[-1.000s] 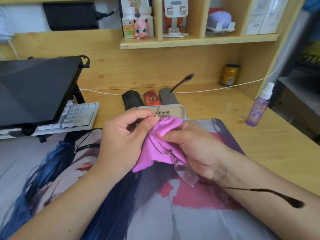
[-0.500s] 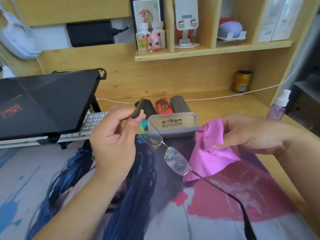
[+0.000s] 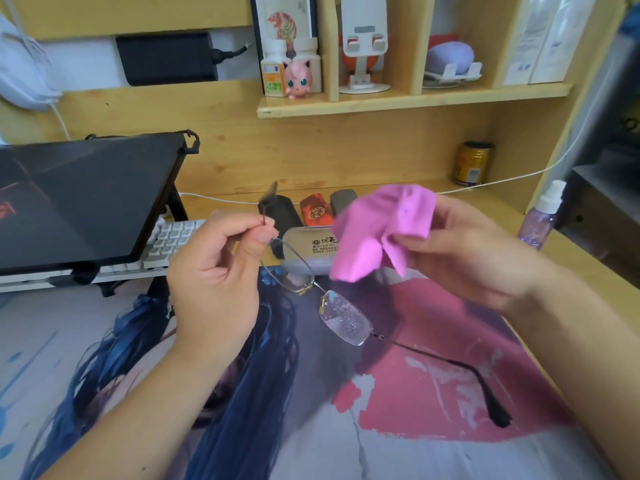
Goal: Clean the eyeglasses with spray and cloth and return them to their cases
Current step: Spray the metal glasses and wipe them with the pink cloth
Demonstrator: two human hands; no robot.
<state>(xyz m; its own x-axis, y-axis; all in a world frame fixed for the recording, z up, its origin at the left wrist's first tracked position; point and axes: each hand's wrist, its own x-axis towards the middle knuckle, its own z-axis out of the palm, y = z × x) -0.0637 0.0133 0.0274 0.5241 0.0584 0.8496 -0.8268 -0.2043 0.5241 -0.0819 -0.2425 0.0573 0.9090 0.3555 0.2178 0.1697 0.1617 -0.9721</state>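
A: What's different from a second ago?

B: Back then both hands were bunched together, the pink cloth (image 3: pixel 377 233) wrapped round a lens and rubbing it. Now they've come apart. The left hand (image 3: pixel 214 289) holds the glasses (image 3: pixel 341 322) up over the desk mat (image 3: pixel 450 393), and the right hand (image 3: pixel 471 251) has lifted the cloth clear, up and to the right of the frame.

A: How does each grip look?

B: The left one pinches a temple arm between thumb and forefinger, with the dark tip poking up above the knuckles. The right one has its fingers curled round the crumpled cloth, which no longer touches the glasses.

A: And the glasses themselves?

B: In the air, open, slanting down to the right, with the far temple trailing low over the mat. The lens nearer the left hand looks fairly clear. The other one is speckled with droplets.

A: So that means?

B: My guess is that one lens is wiped and the wet one comes next; the pause looks like a check or a fresh grip on the cloth.

A: And the cases?

B: The grey case (image 3: pixel 304 247) lies on the desk just behind the glasses, three more in a row behind it. The spray bottle (image 3: pixel 542 216) stands off to the right, untouched.
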